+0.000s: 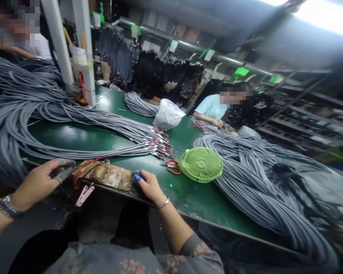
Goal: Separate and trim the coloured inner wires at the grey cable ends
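Observation:
My left hand [38, 184] is at the table's front edge, left of a worn cardboard-covered block [114, 177]. Grey covers wrap its fingertips, which are closed together; what lies between them is blurred. At the block's right end, my right hand [150, 185] has thumb and finger pressed together, with blue tape on the thumb. Anything in that pinch is too small to make out. Thin red and dark wires [88, 163] run over the block's left part, and a pink clothespin [85, 195] hangs below it. Beyond lies a bundle of grey cables [111, 123] with stripped red and white ends [158, 144].
Orange-handled scissors [173, 166] lie beside a green fan [201, 164]. More grey cables [254, 179] cover the right of the green table [183, 198]. A plastic bag [168, 114] and white posts [84, 57] stand farther back. A person in light blue [210, 108] sits across the table.

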The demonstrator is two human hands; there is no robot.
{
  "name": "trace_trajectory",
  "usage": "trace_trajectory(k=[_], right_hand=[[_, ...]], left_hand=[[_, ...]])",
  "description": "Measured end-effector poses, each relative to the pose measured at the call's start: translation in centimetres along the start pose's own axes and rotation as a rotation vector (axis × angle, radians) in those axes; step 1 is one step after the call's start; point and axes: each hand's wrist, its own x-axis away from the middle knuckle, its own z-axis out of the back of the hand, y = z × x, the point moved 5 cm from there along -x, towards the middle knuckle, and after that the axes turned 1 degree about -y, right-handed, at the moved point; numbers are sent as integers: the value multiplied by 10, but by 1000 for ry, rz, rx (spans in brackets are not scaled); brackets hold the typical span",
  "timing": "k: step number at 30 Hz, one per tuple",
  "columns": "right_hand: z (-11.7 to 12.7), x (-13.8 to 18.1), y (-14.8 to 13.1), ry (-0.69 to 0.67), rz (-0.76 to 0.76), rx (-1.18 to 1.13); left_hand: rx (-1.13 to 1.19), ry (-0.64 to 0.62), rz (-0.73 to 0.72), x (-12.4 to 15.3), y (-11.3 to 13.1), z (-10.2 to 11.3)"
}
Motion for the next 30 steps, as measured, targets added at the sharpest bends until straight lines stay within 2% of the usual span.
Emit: trace_trajectory(k=[3,7,11,14,18,26,30], right_hand=[[-5,0,1,-57,9,112],[-7,-1,-1,-98,17,214],[-5,0,-3,-102,47,235],[-5,1,-4,-101,66,249],[-6,3,-5,-124,73,274],[-7,5,-8,-151,92,278],[-6,5,-9,-157,73,261]], left_hand=[[-91,-117,-118,-38,25,-18],[-207,-293,-249,-76,57,-61],[-285,-439,-315,-97,77,-101],[-384,-555,-297,-106,84,-119],[-472,-588,-330,-112,92,-127],[-591,-643,-418,-115,97,-127],[-673,-630,-391,-119,101,-125]])
